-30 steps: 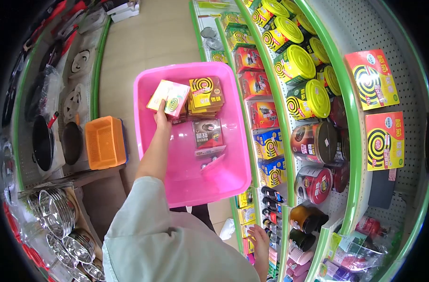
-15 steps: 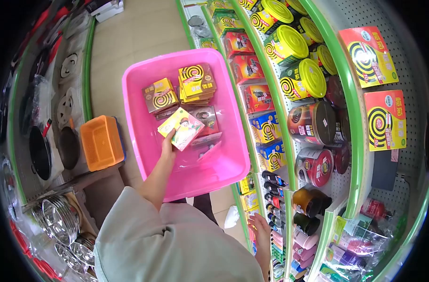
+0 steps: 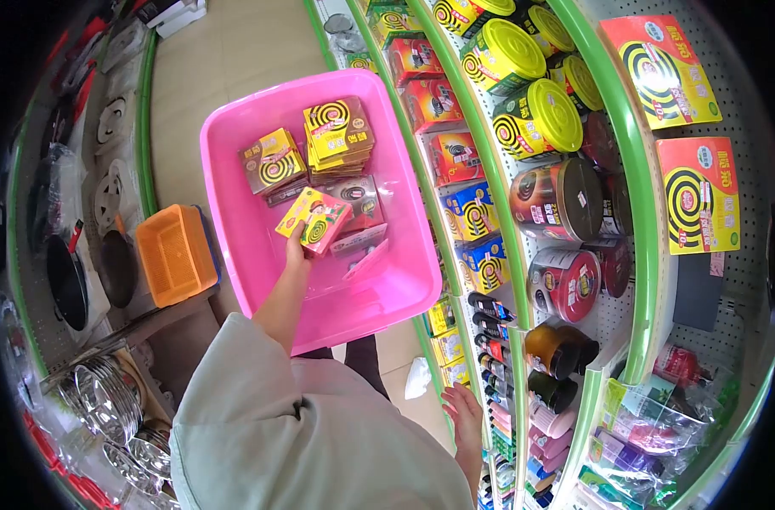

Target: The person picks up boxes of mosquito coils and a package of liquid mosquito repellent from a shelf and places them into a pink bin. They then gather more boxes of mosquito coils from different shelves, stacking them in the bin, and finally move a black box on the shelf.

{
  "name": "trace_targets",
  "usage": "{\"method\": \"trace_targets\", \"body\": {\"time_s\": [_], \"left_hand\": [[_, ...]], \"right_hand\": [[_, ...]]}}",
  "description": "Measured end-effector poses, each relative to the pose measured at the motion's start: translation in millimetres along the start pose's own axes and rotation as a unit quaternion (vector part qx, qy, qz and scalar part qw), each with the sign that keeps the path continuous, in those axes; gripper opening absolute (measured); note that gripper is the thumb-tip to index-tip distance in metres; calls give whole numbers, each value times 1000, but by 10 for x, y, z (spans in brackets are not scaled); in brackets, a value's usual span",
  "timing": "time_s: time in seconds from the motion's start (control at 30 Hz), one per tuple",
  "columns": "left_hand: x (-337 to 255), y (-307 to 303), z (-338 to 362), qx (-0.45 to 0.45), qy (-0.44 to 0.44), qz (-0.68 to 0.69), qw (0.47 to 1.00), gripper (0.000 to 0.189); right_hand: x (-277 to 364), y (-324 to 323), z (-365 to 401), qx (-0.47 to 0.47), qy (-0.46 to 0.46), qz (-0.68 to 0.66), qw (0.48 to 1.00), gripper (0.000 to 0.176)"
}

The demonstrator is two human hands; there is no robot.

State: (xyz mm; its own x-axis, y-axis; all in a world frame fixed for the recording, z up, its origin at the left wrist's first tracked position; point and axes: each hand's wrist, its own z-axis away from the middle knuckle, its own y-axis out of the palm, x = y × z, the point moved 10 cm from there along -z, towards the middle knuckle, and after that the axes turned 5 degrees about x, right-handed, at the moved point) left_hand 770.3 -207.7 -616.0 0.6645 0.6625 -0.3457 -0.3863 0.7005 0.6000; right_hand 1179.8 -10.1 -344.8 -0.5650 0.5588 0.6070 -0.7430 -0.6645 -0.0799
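Observation:
My left hand (image 3: 296,250) grips a yellow and red mosquito coil box (image 3: 318,221) inside a large pink plastic tub (image 3: 396,285). In the tub, stacked yellow and brown mosquito coil boxes (image 3: 340,127) lie at the far side, with another stack (image 3: 273,161) to their left. Partly behind the held box are darker red and grey boxes (image 3: 364,200). A pink packet (image 3: 366,261) leans near them. Low at the right, my right hand (image 3: 464,418) hangs beside the shelf with its fingers apart and nothing in it.
Shelving with green edges runs along the right, carrying yellow-lidded cans (image 3: 547,115), red boxes (image 3: 434,104) and upright coil boxes (image 3: 698,195). To the left stand an orange basket (image 3: 177,255), pans (image 3: 66,280) and stacked metal dishes (image 3: 107,404). A white scrap (image 3: 417,378) lies on the floor.
The held box has tilted, so its coil picture faces up more. Tub and shelves appear shifted slightly up and left. The right hand stays low beside the shelf.

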Motion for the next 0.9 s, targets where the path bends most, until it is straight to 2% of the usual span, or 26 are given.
{"method": "trace_targets", "body": {"time_s": [0.07,0.13,0.2,0.27,0.33,0.37,0.43,0.47,0.53,0.57,0.63,0.67,0.7,0.73,0.77,0.8,0.83,0.87,0.9], "left_hand": [[-62,-206,-20,-27,45,75,996,40],[-60,-288,-115,-8,44,128,991,37],[-68,-478,-37,-113,37,105,987,36],[15,-541,-176,-105,26,129,986,36],[-5,-648,-333,-87,94,142,982,38],[35,-664,-371,-88,94,143,981,38],[67,-921,-309,-223,157,111,956,39],[129,-938,-347,-224,156,112,955,39],[145,-1079,-293,-308,204,65,927,40],[169,-1158,-328,-307,201,65,928,40],[370,-1131,-520,-170,75,54,981,41],[337,-971,-394,-148,67,31,986,42],[451,-1267,-656,-125,66,13,990,44],[414,-1210,-719,-73,107,60,990,46],[500,-1285,-735,-84,38,33,995,47],[573,-1199,-708,-74,-19,83,994,49],[670,-493,-832,-32,-43,68,996,49],[610,-133,-894,-11,-73,35,997,48],[667,-85,-833,7,-96,3,995,47]], "right_hand": [[-13,-10,17,-2,1,1,1000,34],[-23,-13,16,-7,9,-5,1000,33],[-39,-7,14,-9,15,-4,1000,33],[-62,-2,7,-11,23,-2,1000,33],[-85,9,5,-9,29,3,1000,33],[-89,11,2,-8,30,6,1000,33],[-89,5,-5,-8,30,5,1000,33],[-88,-1,-4,-9,30,7,999,33],[-80,-8,-9,-11,25,3,1000,33],[-67,-13,-8,-13,24,4,1000,33],[-32,3,7,-8,20,6,1000,33],[7,0,17,-15,13,1,1000,33],[67,36,24,-2,7,15,1000,34],[160,64,26,3,-7,24,1000,34],[321,47,35,-21,-36,5,999,34],[549,180,60,24,-80,44,996,34],[750,295,105,63,-121,86,987,34],[914,220,139,31,-148,64,987,34],[1122,298,179,68,-190,105,974,35]]}}
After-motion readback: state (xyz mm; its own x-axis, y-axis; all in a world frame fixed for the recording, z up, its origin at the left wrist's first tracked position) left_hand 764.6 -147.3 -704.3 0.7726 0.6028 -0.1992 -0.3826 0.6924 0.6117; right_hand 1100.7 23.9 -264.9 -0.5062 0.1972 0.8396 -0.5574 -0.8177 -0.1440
